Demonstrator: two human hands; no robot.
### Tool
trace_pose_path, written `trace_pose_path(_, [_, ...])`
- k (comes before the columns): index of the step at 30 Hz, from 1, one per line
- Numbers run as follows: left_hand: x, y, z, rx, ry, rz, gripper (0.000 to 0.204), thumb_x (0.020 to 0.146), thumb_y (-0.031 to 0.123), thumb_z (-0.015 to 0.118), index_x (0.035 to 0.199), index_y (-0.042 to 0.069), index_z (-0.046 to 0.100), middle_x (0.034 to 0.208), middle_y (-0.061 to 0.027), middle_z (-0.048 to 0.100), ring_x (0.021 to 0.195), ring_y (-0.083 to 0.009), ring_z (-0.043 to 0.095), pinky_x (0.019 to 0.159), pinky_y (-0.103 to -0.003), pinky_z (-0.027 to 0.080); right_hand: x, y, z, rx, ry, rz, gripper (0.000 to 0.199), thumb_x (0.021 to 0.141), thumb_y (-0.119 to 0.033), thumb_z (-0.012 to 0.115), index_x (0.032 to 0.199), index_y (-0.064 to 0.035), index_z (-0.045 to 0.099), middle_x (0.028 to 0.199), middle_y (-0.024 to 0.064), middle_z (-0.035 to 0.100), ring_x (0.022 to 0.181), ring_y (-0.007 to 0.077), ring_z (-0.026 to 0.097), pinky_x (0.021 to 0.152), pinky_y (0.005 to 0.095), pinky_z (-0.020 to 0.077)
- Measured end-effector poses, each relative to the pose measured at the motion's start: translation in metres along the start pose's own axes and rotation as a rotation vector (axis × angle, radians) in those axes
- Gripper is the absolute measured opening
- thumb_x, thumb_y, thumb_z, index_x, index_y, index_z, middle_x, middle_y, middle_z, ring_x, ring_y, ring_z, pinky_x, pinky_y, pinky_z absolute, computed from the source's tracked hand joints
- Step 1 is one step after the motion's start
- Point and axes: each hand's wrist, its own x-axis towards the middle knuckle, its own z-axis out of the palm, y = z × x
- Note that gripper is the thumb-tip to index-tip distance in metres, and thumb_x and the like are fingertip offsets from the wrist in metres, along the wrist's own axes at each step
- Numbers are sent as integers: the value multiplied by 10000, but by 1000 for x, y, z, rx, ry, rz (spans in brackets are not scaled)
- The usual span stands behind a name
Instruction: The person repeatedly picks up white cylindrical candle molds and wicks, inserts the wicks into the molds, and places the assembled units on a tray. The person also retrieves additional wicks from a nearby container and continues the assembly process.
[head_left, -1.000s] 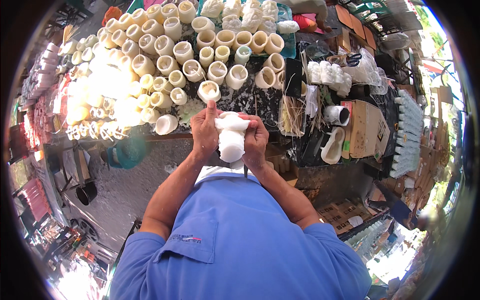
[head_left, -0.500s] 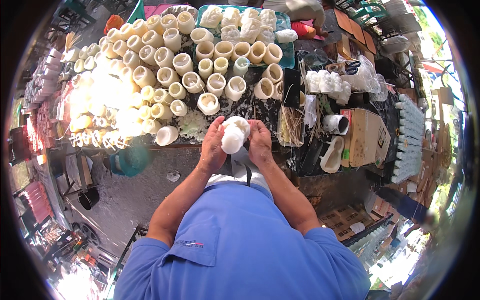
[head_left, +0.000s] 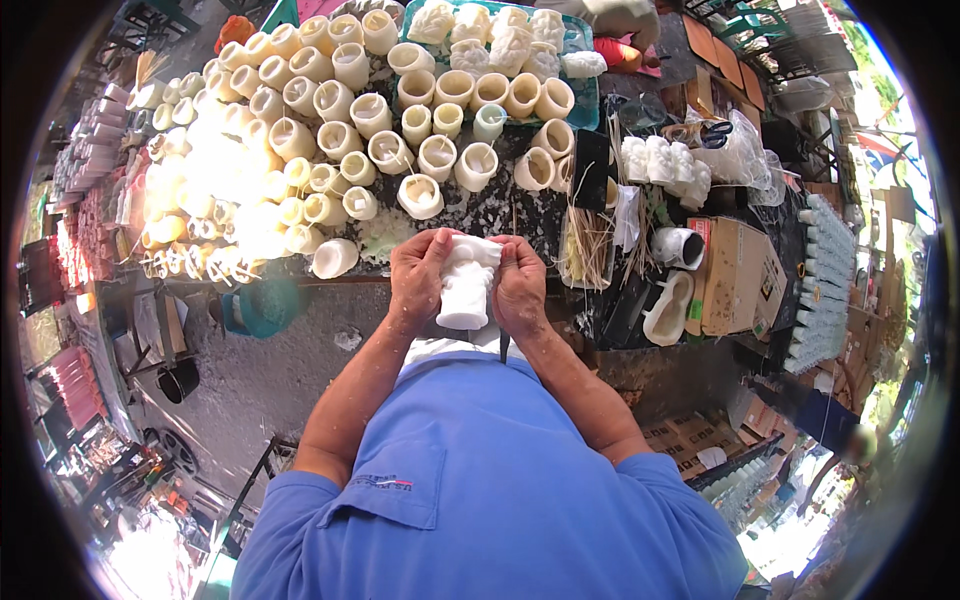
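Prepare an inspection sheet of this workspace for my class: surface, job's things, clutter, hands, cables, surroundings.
Surface: dark table, strewn with pale flakes.
Job's things: white piece, held above the floor at the table's near edge.
Clutter: pale cups crowded at left; scissors and carton at right.
Hands: left hand and right hand both grip the piece.
Cables: nothing seen.
Surroundings: teal basin at lower left; strong glare over the left cups.

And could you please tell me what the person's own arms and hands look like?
The left hand and right hand are bare, with no gloves or wristbands visible. The left forearm and right forearm are uncovered, dotted with small pale specks. The short sleeves are plain blue fabric.
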Motion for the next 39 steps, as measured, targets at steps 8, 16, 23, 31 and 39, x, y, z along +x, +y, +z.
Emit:
trace_pose_path(8, [21, 3, -3, -23, -98, 11, 305, 1075, 253, 639, 944, -10, 723, 788, 9, 672, 690, -56, 574, 629, -215, 469, -3, -18, 4, 21, 114, 198, 278, 1141, -290, 474, 1108, -70, 641, 926, 14, 680, 778, 83, 632, 700, 265, 557])
trace_pose_path(16, [-22, -7, 33, -276, -233, 90, 512, 1073, 432, 600, 1340, -3, 560, 1208, -84, 663, 1106, -129, 626, 971, -283, 505, 7, -35, 0, -156, 113, -142, 273, 1141, -275, 478, 1079, -64, 640, 936, 18, 691, 804, 73, 619, 741, 243, 536])
trace_pose_path(23, [-3, -7, 12, 22, -264, -4, 460, 1078, 444, 582, 977, 7, 679, 865, -14, 686, 751, -67, 596, 675, -235, 479, -2, -33, -8, -4, 15, 158, 277, 1146, -279, 464, 1083, -76, 641, 924, -8, 662, 780, 56, 594, 707, 234, 526])
trace_pose_path(31, [8, 11, 18, 364, 7, 134, 364, 1040, 330, 682, 1013, -29, 735, 824, -22, 718, 680, -70, 616, 589, -263, 494, 34, -64, -15, 67, -162, 490, 512, 1093, -459, 511, 1404, -53, 524, 1208, 116, 684, 1057, 223, 693, 904, 367, 596])
trace_pose_path(39, [21, 20, 20, 1012, -41, 599, 444, 961, 392, 747, 770, 13, 615, 654, -133, 546, 587, -316, 545, 570, -441, 438, 17, -117, 11, -1173, -530, 230, 1148, 611, -345, 926, 1525, 30, 343, 1143, 303, 704, 1067, 463, 698, 971, 423, 543])
